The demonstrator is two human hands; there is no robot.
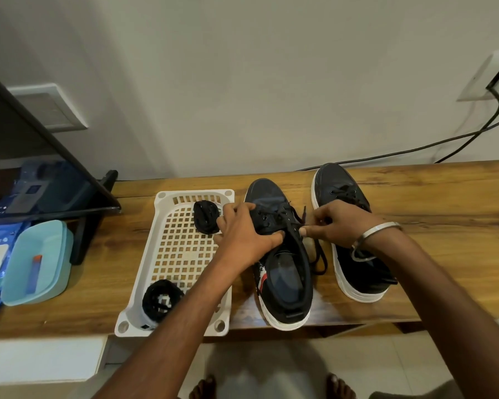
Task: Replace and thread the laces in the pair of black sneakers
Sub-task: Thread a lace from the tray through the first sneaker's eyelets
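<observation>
The right hand (pixel 336 224) pinches a thin black lace (pixel 319 254) between thumb and fingertips, just beside the eyelet row of the nearer black sneaker (pixel 283 272); below that pinch the flat cord loops loosely over the wood between the two shoes. The left hand (pixel 244 234) grips the same sneaker's upper, fingers curled over its far side and the thumb pressed across the tongue. The shoe is matte canvas-like fabric with a thick white rubber sole and a smooth dark insole. Just to the right of the right hand sits the second sneaker (pixel 349 234), partly laced, its heel hidden under the wrist, which wears a smooth metal bangle (pixel 378 233). Left of the left hand lies a white plastic grid tray (pixel 182 254) holding two coiled black lace bundles (pixel 205 217). All rest on a glossy, grained wooden table (pixel 429 214). Well to the left is a pale blue rounded plastic box (pixel 38 263).
</observation>
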